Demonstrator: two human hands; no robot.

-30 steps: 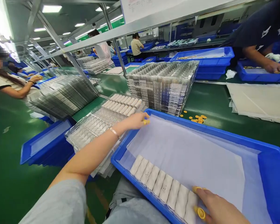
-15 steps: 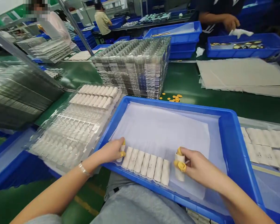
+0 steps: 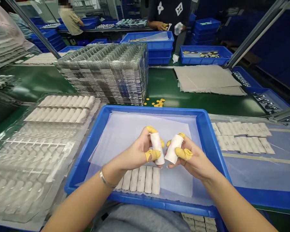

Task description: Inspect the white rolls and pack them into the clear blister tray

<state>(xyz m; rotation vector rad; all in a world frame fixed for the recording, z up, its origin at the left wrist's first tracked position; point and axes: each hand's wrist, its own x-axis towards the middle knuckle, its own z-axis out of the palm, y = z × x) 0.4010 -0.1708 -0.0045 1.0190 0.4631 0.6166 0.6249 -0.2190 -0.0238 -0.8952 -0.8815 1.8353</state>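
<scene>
My left hand (image 3: 135,151) and my right hand (image 3: 192,158) meet above a blue plastic tray (image 3: 145,109) lined with a translucent white sheet (image 3: 125,135). Yellow finger cots cover several fingers on both hands. The left hand grips a white cylindrical roll (image 3: 157,148), and the right hand grips a matching roll (image 3: 174,149). These two rolls nearly touch, tilted towards each other. Beneath the hands, a row of similar white rolls (image 3: 141,178) lies side by side on the sheet. Its left end is partly hidden by my left wrist.
A clear blister tray (image 3: 33,151) holding white rolls lies to the left, and a tall stack of clear trays (image 3: 106,72) stands behind. Small gold discs (image 3: 159,103) lie on the green bench. More white rolls (image 3: 241,133) lie to the right. A co-worker's hand (image 3: 161,26) is far back.
Both hands have risen from the ends of the row, each carrying a roll, and have come together above the tray. The view has swung, putting the tray more centrally.
</scene>
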